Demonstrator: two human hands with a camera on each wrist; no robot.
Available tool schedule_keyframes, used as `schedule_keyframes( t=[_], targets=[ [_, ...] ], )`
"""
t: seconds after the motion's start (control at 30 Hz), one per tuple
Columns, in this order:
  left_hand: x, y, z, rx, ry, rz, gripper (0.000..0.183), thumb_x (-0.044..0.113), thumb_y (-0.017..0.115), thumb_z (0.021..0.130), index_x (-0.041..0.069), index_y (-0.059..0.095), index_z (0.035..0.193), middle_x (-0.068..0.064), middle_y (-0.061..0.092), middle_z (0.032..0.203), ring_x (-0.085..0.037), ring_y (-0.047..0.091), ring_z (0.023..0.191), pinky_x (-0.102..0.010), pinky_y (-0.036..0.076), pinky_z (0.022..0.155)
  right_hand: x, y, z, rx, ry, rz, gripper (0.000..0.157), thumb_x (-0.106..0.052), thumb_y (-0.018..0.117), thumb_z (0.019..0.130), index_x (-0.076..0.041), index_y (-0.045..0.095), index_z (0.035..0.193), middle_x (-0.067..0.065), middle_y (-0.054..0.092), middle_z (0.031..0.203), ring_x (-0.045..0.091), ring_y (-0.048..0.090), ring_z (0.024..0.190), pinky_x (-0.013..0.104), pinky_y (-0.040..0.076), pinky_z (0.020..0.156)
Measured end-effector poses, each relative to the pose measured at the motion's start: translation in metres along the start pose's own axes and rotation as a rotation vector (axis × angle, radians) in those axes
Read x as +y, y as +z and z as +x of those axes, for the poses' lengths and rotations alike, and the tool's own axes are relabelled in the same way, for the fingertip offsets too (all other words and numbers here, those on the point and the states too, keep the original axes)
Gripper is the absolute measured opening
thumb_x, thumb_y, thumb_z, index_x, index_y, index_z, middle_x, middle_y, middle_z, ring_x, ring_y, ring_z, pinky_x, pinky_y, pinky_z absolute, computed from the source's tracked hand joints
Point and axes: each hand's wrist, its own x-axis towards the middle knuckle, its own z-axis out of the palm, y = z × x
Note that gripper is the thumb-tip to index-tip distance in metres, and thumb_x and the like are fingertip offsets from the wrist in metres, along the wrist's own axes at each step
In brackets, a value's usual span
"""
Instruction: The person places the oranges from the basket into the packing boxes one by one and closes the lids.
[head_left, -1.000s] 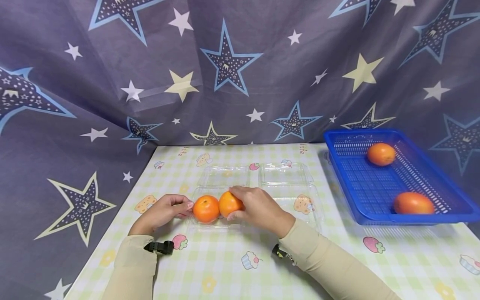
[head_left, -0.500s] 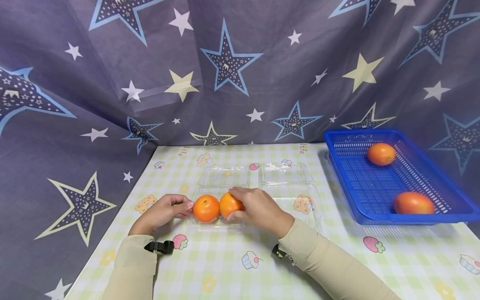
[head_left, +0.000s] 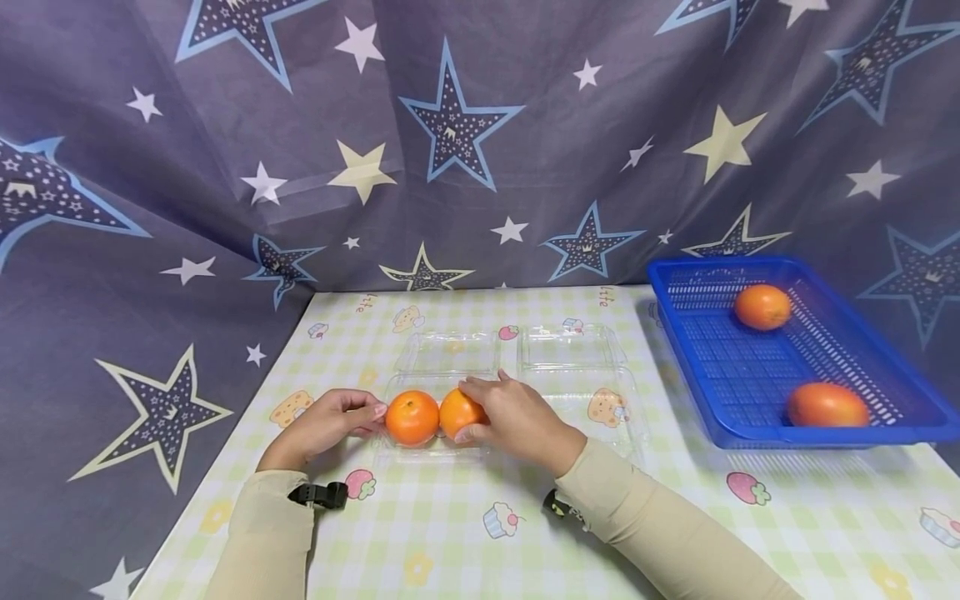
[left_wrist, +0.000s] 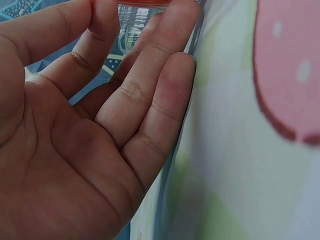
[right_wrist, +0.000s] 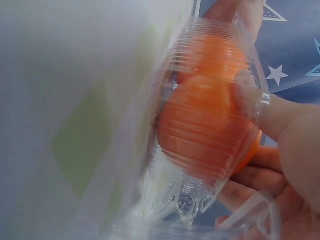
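Observation:
Two oranges lie side by side in the left compartment of a clear plastic clamshell container [head_left: 577, 408], whose lids stand open at the back. The left orange [head_left: 412, 417] sits by my left hand [head_left: 330, 425], which pinches the container's left rim between thumb and index finger; its other fingers extend loosely in the left wrist view. Around the right orange [head_left: 459, 412] curls my right hand [head_left: 525, 421]. In the right wrist view its thumb [right_wrist: 250, 95] reaches inside the wall onto the fruit, with the fingers on the far side. The ribbed wall stands before both oranges there.
A blue plastic basket [head_left: 693, 367] stands at the right with one orange [head_left: 762, 307] at its back and another orange-red fruit [head_left: 827, 406] at its front. A checked cloth [head_left: 420, 517] covers the table. A star-patterned curtain [head_left: 480, 225] closes off the back and left.
The fingers of my right hand have loosened and lifted slightly, showing a little more of the right orange. My left hand, the container and the basket stay in place.

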Motion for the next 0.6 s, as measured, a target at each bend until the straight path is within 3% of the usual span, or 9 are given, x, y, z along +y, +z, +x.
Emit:
schedule_keyframes(
  t=[0.4,0.6],
  targets=[
    [0.0008,0.0047,0.0065,-0.021,0.009,0.004,0.033,0.031,0.064,0.104,-0.001,0.072,0.107,-0.012,0.076,0.103,-0.023,0.074,0.097,-0.034,0.059,0.088,0.0012,-0.0025,-0.0062,-0.007,0.027,-0.089,0.075,-0.051,0.083,0.083,-0.006,0.062,0.14,0.009,0.066,0.141,0.023,0.067,0.126,0.063,0.036,0.116],
    [0.0038,0.0,0.0015,-0.036,-0.006,0.086,0.034,0.034,0.06,0.105,0.002,0.071,0.105,-0.011,0.076,0.108,-0.026,0.072,0.103,-0.034,0.058,0.09,-0.0001,0.0002,-0.0037,-0.005,0.004,-0.131,0.073,-0.055,0.079,0.086,-0.007,0.061,0.138,0.007,0.068,0.138,0.021,0.067,0.124,0.062,0.038,0.114]
  ],
)
